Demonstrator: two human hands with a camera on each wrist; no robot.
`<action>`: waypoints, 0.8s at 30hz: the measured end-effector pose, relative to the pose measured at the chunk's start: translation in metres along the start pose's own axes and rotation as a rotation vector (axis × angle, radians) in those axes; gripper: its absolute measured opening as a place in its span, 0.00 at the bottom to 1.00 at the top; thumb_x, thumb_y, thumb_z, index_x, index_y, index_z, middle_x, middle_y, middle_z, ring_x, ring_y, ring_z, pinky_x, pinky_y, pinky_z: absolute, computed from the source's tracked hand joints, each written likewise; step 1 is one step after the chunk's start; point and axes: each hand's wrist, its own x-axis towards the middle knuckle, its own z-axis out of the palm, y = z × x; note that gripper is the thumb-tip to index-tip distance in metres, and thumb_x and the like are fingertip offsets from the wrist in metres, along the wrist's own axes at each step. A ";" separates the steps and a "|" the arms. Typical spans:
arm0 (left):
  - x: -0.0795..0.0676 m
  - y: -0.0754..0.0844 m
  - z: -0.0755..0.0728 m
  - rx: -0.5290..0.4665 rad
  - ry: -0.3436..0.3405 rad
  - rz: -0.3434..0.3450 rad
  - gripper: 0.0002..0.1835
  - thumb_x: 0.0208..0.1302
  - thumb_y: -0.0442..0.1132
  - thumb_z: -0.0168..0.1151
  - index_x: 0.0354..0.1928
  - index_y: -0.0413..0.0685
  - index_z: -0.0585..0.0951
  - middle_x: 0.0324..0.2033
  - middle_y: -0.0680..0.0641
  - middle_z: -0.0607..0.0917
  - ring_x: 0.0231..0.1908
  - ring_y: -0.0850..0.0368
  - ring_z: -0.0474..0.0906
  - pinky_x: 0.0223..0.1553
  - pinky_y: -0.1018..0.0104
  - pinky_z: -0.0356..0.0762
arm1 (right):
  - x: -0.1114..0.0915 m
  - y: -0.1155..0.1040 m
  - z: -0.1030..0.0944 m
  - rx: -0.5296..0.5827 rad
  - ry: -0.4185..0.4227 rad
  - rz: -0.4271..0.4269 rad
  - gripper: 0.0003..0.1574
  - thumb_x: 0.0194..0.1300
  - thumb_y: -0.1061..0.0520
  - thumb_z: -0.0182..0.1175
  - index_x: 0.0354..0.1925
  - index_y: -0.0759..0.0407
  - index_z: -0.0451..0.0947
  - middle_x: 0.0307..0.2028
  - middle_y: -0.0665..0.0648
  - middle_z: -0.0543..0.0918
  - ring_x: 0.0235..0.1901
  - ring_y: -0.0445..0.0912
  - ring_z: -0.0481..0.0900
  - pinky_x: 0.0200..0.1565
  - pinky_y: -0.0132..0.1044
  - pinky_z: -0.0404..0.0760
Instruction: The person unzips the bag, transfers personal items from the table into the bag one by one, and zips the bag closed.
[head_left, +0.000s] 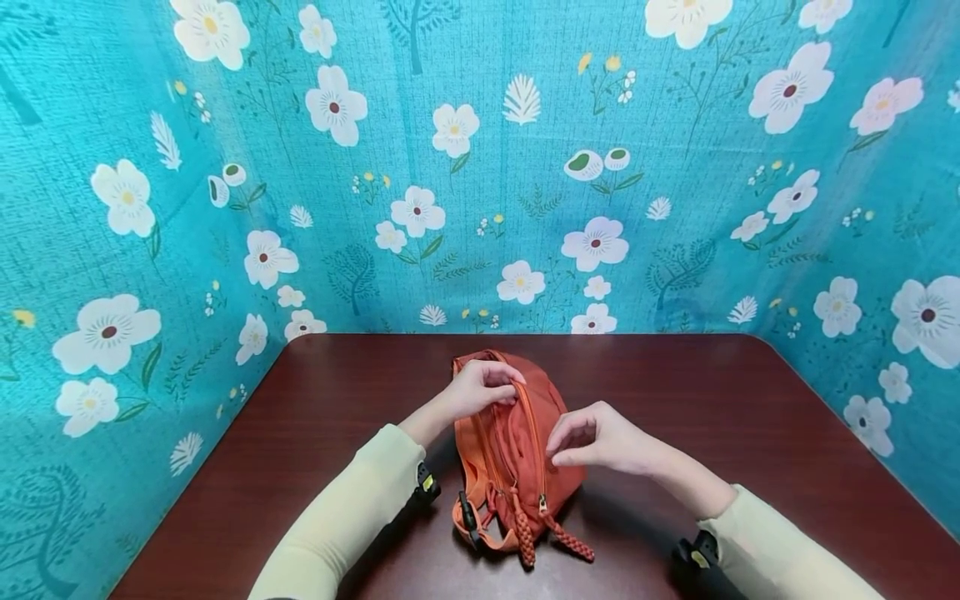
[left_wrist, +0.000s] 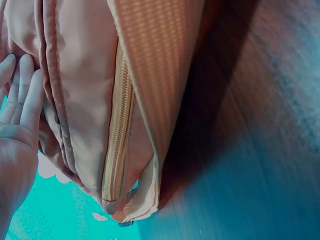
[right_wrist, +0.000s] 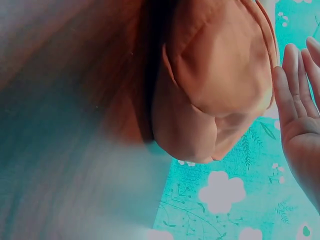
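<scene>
An orange-red sling bag (head_left: 551, 433) stands on the table, with a long zipper (head_left: 531, 417) running down its side. A metal zipper pull with a braided cord (head_left: 573, 546) sits at the zipper's lower end, and another braided cord (head_left: 523, 533) hangs beside it. My left hand (head_left: 480, 387) pinches the bag's top edge by the zipper with thumb and forefinger; its other fingers (left_wrist: 30, 95) lie against the fabric. Beside the bag's right side, my right hand (head_left: 603, 437) is loosely curved and holds nothing. Whether its fingertips touch the fabric is hard to tell.
A webbing strap (head_left: 471, 450) with a black buckle (head_left: 468, 510) lies along the bag's left side. Under it is a dark brown table (head_left: 675, 383). Blue flowered cloth (head_left: 480, 167) hangs behind and on both sides.
</scene>
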 end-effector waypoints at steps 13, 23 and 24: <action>-0.036 0.018 0.020 0.253 0.155 -0.008 0.10 0.63 0.40 0.67 0.41 0.45 0.76 0.29 0.53 0.81 0.28 0.58 0.79 0.31 0.66 0.76 | 0.014 0.020 -0.033 -0.078 0.147 0.081 0.06 0.60 0.66 0.67 0.38 0.65 0.84 0.33 0.59 0.86 0.29 0.45 0.81 0.32 0.39 0.81; -0.055 0.019 0.033 0.327 0.152 0.019 0.12 0.56 0.46 0.73 0.32 0.52 0.78 0.24 0.57 0.78 0.24 0.63 0.74 0.27 0.69 0.73 | 0.035 0.045 -0.059 -0.257 0.311 0.187 0.14 0.60 0.61 0.69 0.44 0.67 0.83 0.36 0.57 0.86 0.34 0.46 0.83 0.36 0.35 0.80; -0.055 0.020 0.034 0.333 0.157 0.023 0.12 0.56 0.47 0.73 0.31 0.52 0.78 0.23 0.57 0.78 0.24 0.63 0.73 0.26 0.69 0.73 | 0.038 0.049 -0.061 -0.271 0.315 0.193 0.16 0.59 0.61 0.69 0.45 0.67 0.82 0.37 0.58 0.86 0.35 0.47 0.83 0.36 0.35 0.80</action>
